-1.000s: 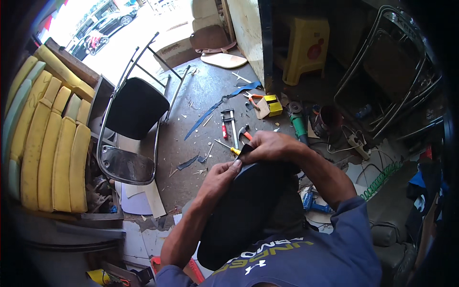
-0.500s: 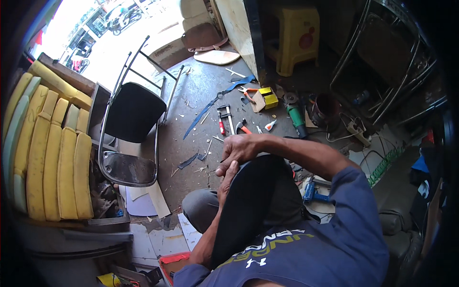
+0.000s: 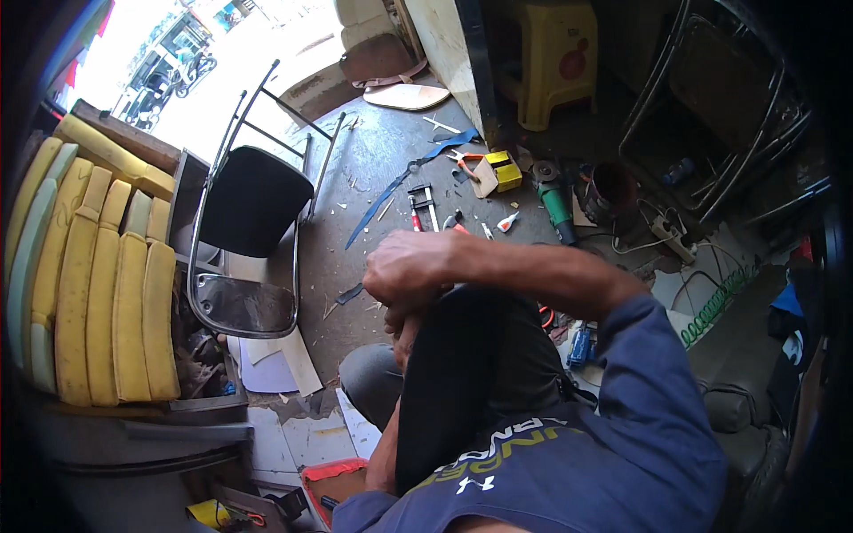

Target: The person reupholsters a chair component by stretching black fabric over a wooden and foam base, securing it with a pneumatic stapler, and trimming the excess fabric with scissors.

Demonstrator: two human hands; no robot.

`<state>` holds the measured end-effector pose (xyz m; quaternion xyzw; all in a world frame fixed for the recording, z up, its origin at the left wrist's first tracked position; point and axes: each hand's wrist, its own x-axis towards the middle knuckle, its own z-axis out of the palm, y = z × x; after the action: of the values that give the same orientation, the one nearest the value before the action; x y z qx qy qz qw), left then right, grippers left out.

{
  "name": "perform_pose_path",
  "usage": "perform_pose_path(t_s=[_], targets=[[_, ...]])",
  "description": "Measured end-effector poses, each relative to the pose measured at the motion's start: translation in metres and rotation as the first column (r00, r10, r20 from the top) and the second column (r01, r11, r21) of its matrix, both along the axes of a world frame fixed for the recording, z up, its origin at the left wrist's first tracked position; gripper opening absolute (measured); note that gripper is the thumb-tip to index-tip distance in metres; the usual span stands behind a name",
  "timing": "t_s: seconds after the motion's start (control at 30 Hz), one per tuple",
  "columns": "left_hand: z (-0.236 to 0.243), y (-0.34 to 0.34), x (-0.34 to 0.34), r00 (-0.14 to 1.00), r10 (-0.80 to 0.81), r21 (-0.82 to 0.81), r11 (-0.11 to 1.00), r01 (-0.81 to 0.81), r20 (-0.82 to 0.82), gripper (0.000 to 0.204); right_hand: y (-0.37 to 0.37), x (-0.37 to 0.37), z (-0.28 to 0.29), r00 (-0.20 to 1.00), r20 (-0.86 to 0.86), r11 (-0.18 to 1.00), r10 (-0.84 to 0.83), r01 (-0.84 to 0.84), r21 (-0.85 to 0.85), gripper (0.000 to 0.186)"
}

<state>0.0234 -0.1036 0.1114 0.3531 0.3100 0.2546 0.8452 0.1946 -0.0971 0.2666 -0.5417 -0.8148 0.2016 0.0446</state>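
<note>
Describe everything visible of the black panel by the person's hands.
The black panel looks matt, smooth and long, with a gently curved left edge; its material cannot be told for certain. It lies slanted over the lap, its lower end by the blue shirt. The right hand is at its upper end, the left hand below, by its left edge; their grip is hidden. Its right border is lost in dark cloth.

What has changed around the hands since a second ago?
The right hand moved left, in front of the left hand, which is now largely hidden. The black pad shows narrower, uncovering a grey-clad knee. Whether either hand let go cannot be seen. The metal-framed chair, yellow foam cushions and green angle grinder stayed put.
</note>
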Motion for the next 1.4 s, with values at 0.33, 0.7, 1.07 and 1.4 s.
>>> perform_pose_path(t_s=[0.33, 0.7, 1.07, 1.4], targets=[[-0.062, 0.004, 0.003, 0.953, 0.052, 0.541, 0.832, 0.123, -0.298, 0.025, -0.113, -0.086, -0.053, 0.78, -0.524, 0.448, -0.341, 0.625, 0.639, 0.04], [-0.026, 0.032, 0.01, 0.974, -0.031, 0.07, 0.996, 0.048, -0.225, 0.028, -0.131, -0.22, -0.172, 0.822, -0.441, 0.827, 0.362, -0.065, 0.558, 0.074], [0.008, 0.001, 0.0, 0.949, 0.053, 0.598, 0.786, 0.153, -0.311, 0.032, -0.085, -0.029, -0.07, 0.768, -0.469, 0.842, -0.437, 0.533, 0.088, 0.059], [0.141, -0.035, 0.074, 0.998, 0.062, 0.998, 0.065, 0.02, -0.024, 0.008, -0.063, -0.001, -0.079, -0.006, -1.0, 0.344, 0.009, 0.939, -0.003, 0.078]])
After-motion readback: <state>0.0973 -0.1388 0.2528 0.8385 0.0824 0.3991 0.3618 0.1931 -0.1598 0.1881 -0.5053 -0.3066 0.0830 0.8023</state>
